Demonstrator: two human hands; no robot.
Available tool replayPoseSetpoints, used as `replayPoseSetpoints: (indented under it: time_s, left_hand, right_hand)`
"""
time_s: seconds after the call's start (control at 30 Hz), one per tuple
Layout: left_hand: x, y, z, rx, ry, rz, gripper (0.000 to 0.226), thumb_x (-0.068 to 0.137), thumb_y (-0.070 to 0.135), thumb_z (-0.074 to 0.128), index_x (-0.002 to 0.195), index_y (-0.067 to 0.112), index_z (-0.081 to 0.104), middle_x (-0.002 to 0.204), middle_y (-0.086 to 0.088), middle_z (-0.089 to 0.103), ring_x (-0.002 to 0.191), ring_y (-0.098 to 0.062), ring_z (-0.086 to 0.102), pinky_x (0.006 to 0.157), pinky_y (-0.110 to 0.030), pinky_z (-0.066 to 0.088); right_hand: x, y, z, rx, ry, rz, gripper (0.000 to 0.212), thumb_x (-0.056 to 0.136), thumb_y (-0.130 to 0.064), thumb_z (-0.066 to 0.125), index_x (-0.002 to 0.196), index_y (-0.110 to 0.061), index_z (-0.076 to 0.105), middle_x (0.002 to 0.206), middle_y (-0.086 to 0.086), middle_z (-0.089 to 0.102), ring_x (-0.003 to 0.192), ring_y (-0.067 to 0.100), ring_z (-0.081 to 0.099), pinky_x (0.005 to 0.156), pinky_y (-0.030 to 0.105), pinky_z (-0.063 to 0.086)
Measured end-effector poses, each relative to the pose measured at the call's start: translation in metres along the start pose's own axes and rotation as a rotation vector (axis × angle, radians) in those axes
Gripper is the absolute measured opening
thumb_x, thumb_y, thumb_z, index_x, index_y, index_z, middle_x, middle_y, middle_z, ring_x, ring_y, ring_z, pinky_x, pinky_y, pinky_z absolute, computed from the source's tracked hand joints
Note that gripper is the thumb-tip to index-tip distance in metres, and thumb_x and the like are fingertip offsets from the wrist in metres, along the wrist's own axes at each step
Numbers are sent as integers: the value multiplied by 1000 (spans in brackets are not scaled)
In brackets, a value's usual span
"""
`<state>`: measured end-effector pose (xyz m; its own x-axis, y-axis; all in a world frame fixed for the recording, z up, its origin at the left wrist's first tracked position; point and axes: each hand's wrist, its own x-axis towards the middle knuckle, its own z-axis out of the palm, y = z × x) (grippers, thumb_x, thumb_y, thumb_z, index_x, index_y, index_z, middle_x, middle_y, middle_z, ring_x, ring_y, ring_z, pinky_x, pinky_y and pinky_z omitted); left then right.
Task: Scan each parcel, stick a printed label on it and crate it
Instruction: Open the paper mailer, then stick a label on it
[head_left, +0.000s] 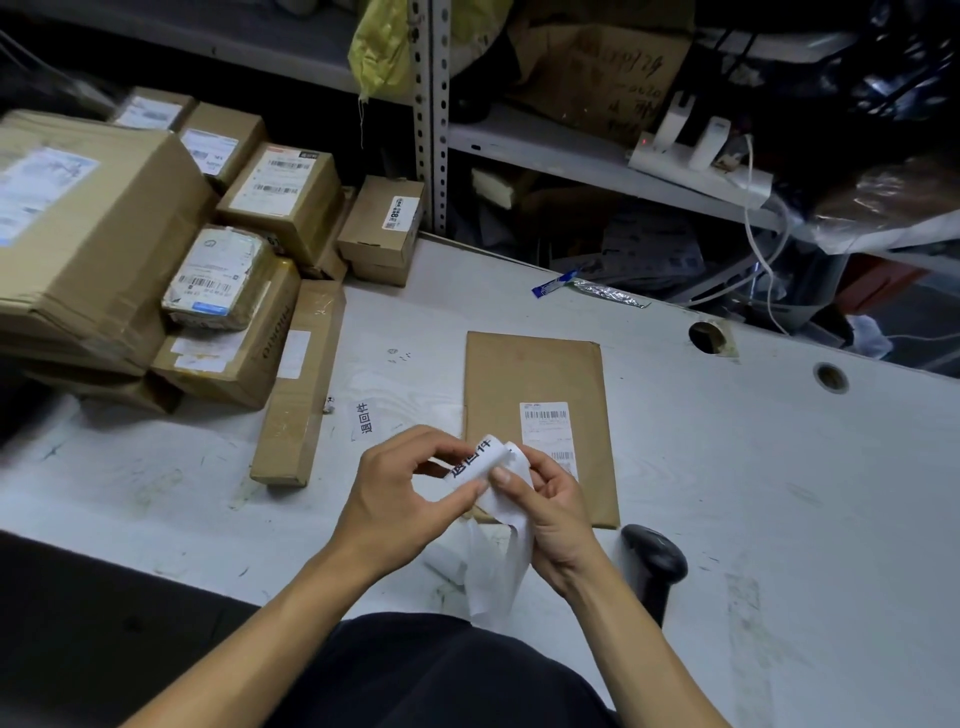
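Both hands, left hand (402, 486) and right hand (556, 506), pinch a curling glossy printed label (475, 460).

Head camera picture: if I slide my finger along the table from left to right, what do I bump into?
Long flat box → loose printed label → flat brown parcel → black scanner → round hole in the table.

1. Flat parcel (540, 395) lay on the table (779, 467), centre.
2. Stacked boxes (208, 249) stood left of it, a long carton (298, 384) between.
3. Barcode scanner (655, 558) lay before the parcel, right.
4. Shelving (571, 150) stood behind the table.
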<state>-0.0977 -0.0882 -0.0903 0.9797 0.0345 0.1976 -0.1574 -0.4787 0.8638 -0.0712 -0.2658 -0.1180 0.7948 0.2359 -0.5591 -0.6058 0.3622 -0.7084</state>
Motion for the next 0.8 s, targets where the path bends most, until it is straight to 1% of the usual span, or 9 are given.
replayPoseSetpoints:
  time_s: [0.07,0.13,0.27,0.37,0.47,0.6,0.67,0.73,0.8]
  left_hand:
    - [-1,-1,2,-14,-11,5,24,78,13,87,100,18,79,93,13,73,88,-7,71,74,-26,60]
    - [-3,-6,3,20,-34,32,20,82,17,83,102,16,80,93,11,75,87,-5,70,73,-23,59]
    - [-7,-12,4,94,-79,32,14,90,16,71,101,15,80,93,11,75,84,-4,69,71,-19,58]
    - [-4,-17,2,75,-15,-141,11,91,13,72,93,20,80,87,14,73,82,-4,68,64,-13,53]
    - [-1,-27,1,69,-13,-323,10,89,18,74,87,25,79,79,12,69,76,-6,64,62,-12,46]
    - [0,-39,4,-138,-60,-690,9,94,19,69,90,20,78,60,6,64,52,-9,55,53,-25,47]
    - [5,-47,-1,-297,29,-847,9,97,18,65,99,14,73,56,-2,61,48,-14,54,48,-26,46]
    - [12,-55,-12,-382,143,-895,10,99,17,63,101,10,69,57,-5,64,47,-16,59,47,-25,50]
    - [17,-60,-20,-385,150,-847,9,99,15,62,98,8,68,67,-9,72,54,-18,68,53,-24,57]
  right_hand:
    - [-2,-1,-1,-21,39,4,56,64,-9,89,114,-2,65,113,21,73,92,29,74,72,34,62]
    - [-3,0,-3,-43,62,4,53,65,-12,85,113,-2,65,110,20,74,90,28,74,73,34,62]
    - [-7,4,-11,-104,88,6,53,64,-15,91,110,-4,65,109,21,74,92,30,73,82,39,60]
    - [-9,7,-22,-121,73,49,60,65,-17,92,116,-3,63,110,19,74,93,29,73,82,38,60]
    - [-12,9,-27,-187,22,72,50,68,-19,88,110,-5,65,106,18,75,89,27,73,81,37,60]
    - [-9,14,-27,-273,-30,112,41,71,-17,90,104,-10,67,99,9,77,88,21,72,80,33,58]
    - [-8,17,-34,-184,-52,145,47,71,-20,88,112,-7,68,99,9,76,88,22,71,78,33,57]
    - [-9,20,-43,-141,-70,181,58,67,-24,88,118,-6,68,103,11,74,91,23,70,78,34,57]
    - [-7,25,-48,-339,-26,180,57,65,-26,92,114,-10,69,106,10,74,91,17,71,80,29,56]
